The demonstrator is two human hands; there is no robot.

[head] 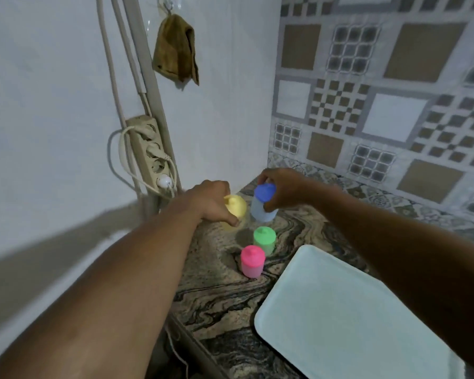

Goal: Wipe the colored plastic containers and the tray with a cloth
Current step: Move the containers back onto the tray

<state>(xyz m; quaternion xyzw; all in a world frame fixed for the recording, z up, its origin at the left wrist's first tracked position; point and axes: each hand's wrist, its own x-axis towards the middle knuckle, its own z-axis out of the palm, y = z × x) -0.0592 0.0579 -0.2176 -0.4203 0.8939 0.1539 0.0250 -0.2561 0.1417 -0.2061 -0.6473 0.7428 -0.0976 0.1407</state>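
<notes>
Four small lidded plastic containers stand near the far left corner of a marbled counter [216,291]. My left hand [215,202] grips the yellow container [236,206] from its left side. Just to the right, my right hand [281,187] holds the blue container [262,207] by its lid and upper body. The green container [264,239] and the pink container [252,261] stand untouched in front of them. A pale mint tray [348,315] lies flat on the counter at the lower right. A brown cloth [175,50] hangs from a hook on the white wall, away from both hands.
A power strip [148,149] with plugs and cables is fixed to the left wall beside a grey pipe. Patterned tiles cover the right wall behind the counter. The counter's left edge drops off beside the wall.
</notes>
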